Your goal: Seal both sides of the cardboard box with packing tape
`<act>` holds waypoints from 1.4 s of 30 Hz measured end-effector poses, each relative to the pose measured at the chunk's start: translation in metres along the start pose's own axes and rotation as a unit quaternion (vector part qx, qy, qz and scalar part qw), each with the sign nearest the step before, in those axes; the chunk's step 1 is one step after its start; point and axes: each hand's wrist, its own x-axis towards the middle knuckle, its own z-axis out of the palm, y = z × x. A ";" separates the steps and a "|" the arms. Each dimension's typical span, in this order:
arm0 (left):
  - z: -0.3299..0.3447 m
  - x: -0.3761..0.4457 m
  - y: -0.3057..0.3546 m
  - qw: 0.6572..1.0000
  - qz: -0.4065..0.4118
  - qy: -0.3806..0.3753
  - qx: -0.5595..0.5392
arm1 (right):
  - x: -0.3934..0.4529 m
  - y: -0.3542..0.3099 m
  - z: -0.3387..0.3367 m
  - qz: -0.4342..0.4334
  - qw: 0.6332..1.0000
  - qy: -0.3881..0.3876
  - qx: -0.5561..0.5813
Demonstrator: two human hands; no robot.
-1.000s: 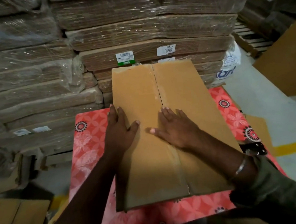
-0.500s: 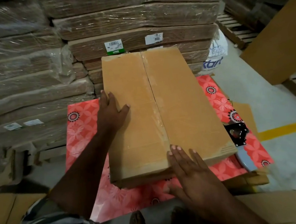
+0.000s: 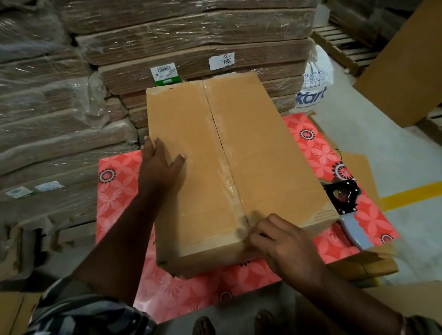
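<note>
Head view: left hand (image 3: 159, 165) lies flat, steadying the brown cardboard box (image 3: 230, 166); right hand (image 3: 279, 240), fingers curled, presses clear tape (image 3: 226, 166) over its near edge.

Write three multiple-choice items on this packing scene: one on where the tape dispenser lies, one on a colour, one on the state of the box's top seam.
1. Where does the tape dispenser lie?
A. On top of the box
B. On the red cloth, right of the box
C. In the left hand

2. What colour is the dispenser's handle?
A. Grey
B. Yellow
C. Green

3. How is the top seam of the cardboard box?
A. Flaps standing open
B. Closed, untaped
C. Closed, clear tape along it

Answers: 1 B, it rests on the floral cloth beside the box's right edge. 2 A, the handle looks grey. 3 C, glossy tape runs down the seam.
</note>
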 end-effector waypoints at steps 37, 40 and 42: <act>0.054 -0.230 0.076 0.770 -0.255 0.128 -0.570 | 0.159 0.149 0.001 0.349 0.925 -0.033 0.145; 0.069 -0.238 0.096 0.793 -0.281 0.057 -0.537 | 0.187 0.162 0.006 0.306 0.940 -0.073 0.128; 0.071 -0.238 0.092 0.820 -0.280 0.033 -0.499 | 0.195 0.170 0.005 0.298 0.938 -0.099 0.148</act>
